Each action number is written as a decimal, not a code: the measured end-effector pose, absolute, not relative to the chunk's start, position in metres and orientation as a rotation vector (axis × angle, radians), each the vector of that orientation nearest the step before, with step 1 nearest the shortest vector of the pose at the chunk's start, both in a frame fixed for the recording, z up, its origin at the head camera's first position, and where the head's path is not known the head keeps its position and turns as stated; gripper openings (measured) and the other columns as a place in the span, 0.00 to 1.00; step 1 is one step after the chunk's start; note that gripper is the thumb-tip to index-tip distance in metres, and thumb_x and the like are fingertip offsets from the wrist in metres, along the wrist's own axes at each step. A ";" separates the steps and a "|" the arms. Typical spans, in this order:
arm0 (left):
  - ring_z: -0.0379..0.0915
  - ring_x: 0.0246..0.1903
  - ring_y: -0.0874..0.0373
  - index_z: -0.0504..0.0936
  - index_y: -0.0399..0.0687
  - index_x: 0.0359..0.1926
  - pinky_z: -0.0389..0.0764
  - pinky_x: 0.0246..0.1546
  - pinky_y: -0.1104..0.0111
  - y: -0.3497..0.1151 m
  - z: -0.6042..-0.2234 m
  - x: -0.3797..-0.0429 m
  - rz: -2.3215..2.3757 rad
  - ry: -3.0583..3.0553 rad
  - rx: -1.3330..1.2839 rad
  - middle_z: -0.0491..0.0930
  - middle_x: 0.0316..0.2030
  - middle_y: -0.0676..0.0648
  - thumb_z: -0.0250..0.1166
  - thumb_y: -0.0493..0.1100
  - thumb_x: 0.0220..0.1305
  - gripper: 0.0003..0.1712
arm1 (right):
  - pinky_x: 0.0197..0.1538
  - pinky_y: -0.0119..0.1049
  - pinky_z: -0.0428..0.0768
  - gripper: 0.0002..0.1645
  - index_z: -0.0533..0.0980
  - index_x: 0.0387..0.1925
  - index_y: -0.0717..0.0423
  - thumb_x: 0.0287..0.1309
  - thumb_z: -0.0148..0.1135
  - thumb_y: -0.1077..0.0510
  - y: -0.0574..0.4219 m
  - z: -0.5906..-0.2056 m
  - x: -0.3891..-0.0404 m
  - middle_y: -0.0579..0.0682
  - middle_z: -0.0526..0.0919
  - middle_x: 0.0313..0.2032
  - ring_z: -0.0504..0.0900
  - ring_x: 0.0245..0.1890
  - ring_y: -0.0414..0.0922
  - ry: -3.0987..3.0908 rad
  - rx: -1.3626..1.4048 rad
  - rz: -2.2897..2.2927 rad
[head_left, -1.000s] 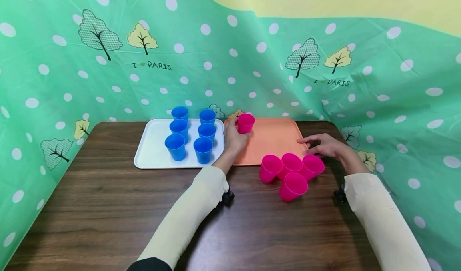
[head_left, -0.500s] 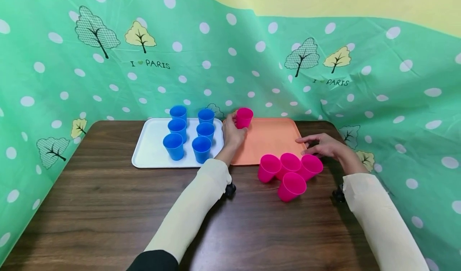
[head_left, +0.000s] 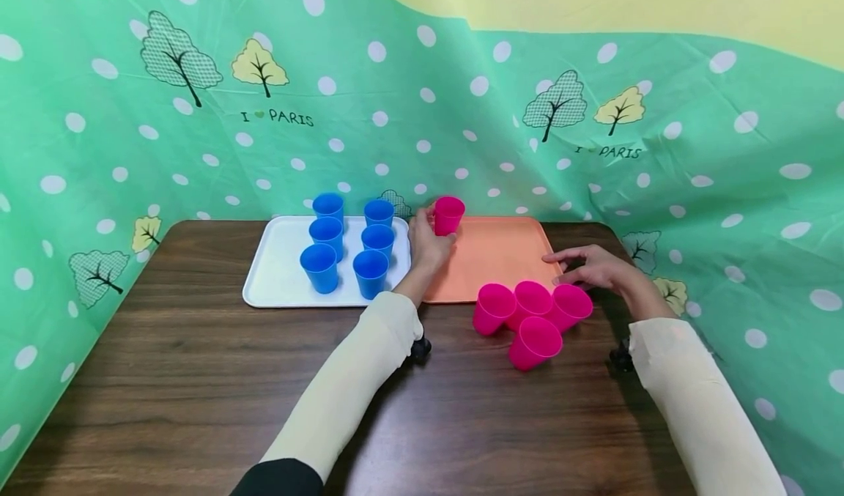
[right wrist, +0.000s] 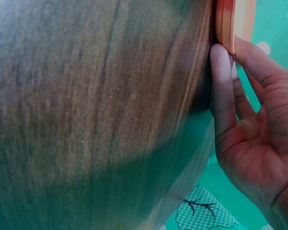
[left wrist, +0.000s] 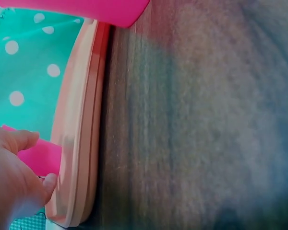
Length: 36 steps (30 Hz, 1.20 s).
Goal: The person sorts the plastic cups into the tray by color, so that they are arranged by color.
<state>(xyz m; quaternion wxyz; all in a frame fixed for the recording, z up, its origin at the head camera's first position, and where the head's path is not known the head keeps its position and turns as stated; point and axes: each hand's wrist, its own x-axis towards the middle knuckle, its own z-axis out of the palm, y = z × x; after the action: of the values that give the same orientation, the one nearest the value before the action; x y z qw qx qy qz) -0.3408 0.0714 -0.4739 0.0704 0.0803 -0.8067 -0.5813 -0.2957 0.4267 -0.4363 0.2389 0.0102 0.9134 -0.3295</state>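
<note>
The pink cup (head_left: 449, 216) has gone a little way back over the last second and has now stopped at the middle of the frame, by the far left corner of the orange tray (head_left: 504, 254). The left hand (head_left: 430, 247) grips it from the side, with the thumb in front. So the cup looks to be in that corner now, with the hand on it. I can't tell if its bottom sits flat on the tray.

The right hand (head_left: 596, 267), right of the middle, has not moved much. Its thumb and fingers pinch the tray's near right corner.

Four more pink cups (head_left: 535, 343) stand close together on the table (head_left: 198, 379), lower right of the middle. Three are right by the tray's front edge, so they crowd that side.

Left of the middle, six blue cups (head_left: 320, 269) stand in two rows on the white tray (head_left: 280, 269). The left arm crosses just beside that tray's near right corner. The green cloth (head_left: 422, 122) hangs close behind the pink cup.
</note>
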 end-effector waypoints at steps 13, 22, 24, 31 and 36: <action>0.72 0.73 0.47 0.70 0.52 0.74 0.84 0.72 0.51 0.067 -0.465 -0.322 -1.850 -2.427 0.357 0.73 0.69 0.40 0.85 0.37 0.59 0.47 | 0.46 0.36 0.92 0.43 0.75 0.81 0.53 0.69 0.80 0.51 0.426 -0.439 -0.296 0.62 0.77 0.62 0.79 0.54 0.53 2.512 0.013 -0.903; 0.76 0.54 0.53 0.73 0.52 0.66 0.87 0.49 0.64 0.063 -0.477 -0.313 -1.820 -2.475 0.313 0.77 0.54 0.47 0.88 0.43 0.56 0.42 | 0.47 0.36 0.92 0.43 0.74 0.81 0.54 0.69 0.79 0.52 0.427 -0.439 -0.296 0.65 0.76 0.64 0.80 0.54 0.53 2.502 0.026 -0.914; 0.76 0.52 0.54 0.73 0.54 0.64 0.86 0.46 0.66 0.064 -0.480 -0.311 -1.822 -2.490 0.295 0.77 0.52 0.48 0.89 0.44 0.56 0.41 | 0.47 0.36 0.92 0.44 0.73 0.82 0.55 0.70 0.78 0.52 0.427 -0.438 -0.297 0.64 0.76 0.62 0.79 0.54 0.53 2.500 0.027 -0.908; 0.76 0.52 0.51 0.76 0.52 0.60 0.87 0.48 0.62 0.058 -0.456 -0.284 -1.869 -2.534 0.189 0.78 0.51 0.45 0.86 0.42 0.60 0.34 | 0.46 0.36 0.91 0.43 0.72 0.82 0.56 0.71 0.77 0.54 0.425 -0.436 -0.297 0.61 0.77 0.59 0.78 0.54 0.53 2.492 0.042 -0.904; 0.78 0.50 0.54 0.80 0.54 0.56 0.86 0.46 0.63 0.057 -0.471 -0.286 -1.876 -2.577 0.094 0.82 0.48 0.48 0.86 0.46 0.60 0.29 | 0.46 0.36 0.91 0.43 0.72 0.82 0.56 0.71 0.77 0.54 0.424 -0.435 -0.297 0.60 0.77 0.58 0.78 0.54 0.53 2.490 0.047 -0.908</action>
<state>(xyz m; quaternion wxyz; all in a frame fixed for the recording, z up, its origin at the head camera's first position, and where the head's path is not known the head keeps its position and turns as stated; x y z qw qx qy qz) -0.2864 0.0567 -0.4711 -0.0237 0.0295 -0.8079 -0.5881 -0.2965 0.4245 -0.4355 0.2428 0.0173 0.9113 -0.3321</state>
